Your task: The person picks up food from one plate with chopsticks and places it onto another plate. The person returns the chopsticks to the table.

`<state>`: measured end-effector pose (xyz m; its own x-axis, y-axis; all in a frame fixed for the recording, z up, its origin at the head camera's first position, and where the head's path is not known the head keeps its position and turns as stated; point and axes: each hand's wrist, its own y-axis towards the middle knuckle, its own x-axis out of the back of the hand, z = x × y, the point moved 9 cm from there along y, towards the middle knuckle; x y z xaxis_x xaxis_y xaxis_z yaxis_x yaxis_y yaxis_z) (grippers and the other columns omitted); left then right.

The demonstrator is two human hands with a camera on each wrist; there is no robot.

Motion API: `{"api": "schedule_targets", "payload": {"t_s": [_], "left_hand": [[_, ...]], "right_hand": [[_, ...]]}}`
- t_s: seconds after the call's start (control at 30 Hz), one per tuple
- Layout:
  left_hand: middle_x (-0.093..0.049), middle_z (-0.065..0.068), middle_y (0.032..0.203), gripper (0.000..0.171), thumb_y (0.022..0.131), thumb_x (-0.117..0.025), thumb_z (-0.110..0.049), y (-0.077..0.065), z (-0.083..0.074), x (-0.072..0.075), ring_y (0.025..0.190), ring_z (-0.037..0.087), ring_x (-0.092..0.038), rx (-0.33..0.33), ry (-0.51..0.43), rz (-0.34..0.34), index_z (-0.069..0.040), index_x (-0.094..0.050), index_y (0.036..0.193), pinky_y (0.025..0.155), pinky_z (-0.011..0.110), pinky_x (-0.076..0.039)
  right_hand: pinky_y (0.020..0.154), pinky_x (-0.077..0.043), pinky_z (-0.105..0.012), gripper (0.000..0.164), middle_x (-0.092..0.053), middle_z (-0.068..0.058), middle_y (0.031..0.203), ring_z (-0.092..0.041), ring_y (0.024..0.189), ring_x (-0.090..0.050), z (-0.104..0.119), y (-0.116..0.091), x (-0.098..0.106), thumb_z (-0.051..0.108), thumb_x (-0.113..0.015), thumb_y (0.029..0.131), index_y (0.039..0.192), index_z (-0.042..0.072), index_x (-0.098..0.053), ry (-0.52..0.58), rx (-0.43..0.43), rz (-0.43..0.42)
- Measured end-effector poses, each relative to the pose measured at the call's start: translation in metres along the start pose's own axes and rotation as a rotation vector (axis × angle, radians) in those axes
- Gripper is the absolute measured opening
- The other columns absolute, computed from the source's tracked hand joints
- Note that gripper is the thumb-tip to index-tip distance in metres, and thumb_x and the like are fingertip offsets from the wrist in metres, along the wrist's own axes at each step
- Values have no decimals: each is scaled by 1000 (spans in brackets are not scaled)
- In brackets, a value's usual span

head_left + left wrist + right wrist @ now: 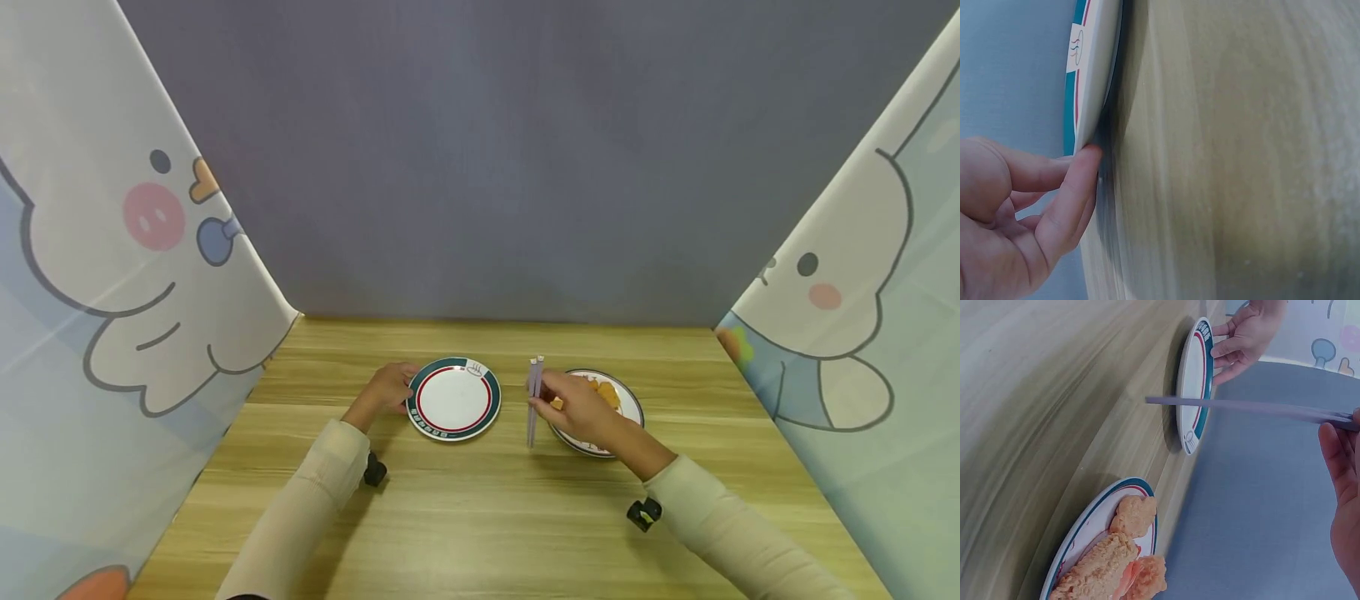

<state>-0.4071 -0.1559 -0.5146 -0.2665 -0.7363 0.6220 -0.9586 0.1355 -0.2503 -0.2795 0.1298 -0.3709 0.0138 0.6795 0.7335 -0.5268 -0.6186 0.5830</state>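
Note:
At the left rim of a white plate with a green border and red ring is my left hand. In the left wrist view its thumb and fingers pinch the plate's edge. My right hand grips a pair of pale purple chopsticks between thumb and fingers. They stand nearly upright in the head view, between the two plates. Partly under the right hand lies a second plate. It bears golden fried food and an orange-red piece, seen best in the right wrist view.
Both plates are at the wooden table. A grey panel rises behind the table. Cartoon-printed curtains hang on the left and right sides. Black wrist cameras hang by both sleeves.

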Motion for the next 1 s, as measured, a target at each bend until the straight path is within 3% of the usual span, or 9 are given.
{"api": "schedule_targets", "payload": {"t_s": [0.23,0.47,0.67,1.0], "left_hand": [[-65,28,120,56,84,-56,12,2,-1,1,79,21,-68,-6,0,10,1,-57,139,57,29,-64],[-62,28,121,55,85,-56,13,1,1,-1,83,22,-64,10,-59,9,1,-57,138,60,31,-65],[-63,27,121,55,85,-55,12,0,2,-1,82,21,-65,9,-58,5,0,-57,139,60,31,-65],[-63,28,120,55,83,-55,11,-2,1,0,83,23,-65,-1,-48,5,1,-58,138,59,31,-65]], "right_hand": [[56,-58,-23,24,-65,3,78,-3,69,-62,-4,2,1,-1,-76,83,88,15,-59,34,48,16],[54,-50,-15,15,-63,6,76,3,66,-52,-17,1,2,5,-72,91,94,17,-63,36,-68,49],[57,-55,-18,13,-69,5,80,2,70,-61,-19,1,1,7,-75,90,93,16,-65,61,-129,72],[49,-41,-15,21,-58,12,67,7,57,-41,-23,15,-2,10,-74,91,77,20,-62,42,-110,230]]}}
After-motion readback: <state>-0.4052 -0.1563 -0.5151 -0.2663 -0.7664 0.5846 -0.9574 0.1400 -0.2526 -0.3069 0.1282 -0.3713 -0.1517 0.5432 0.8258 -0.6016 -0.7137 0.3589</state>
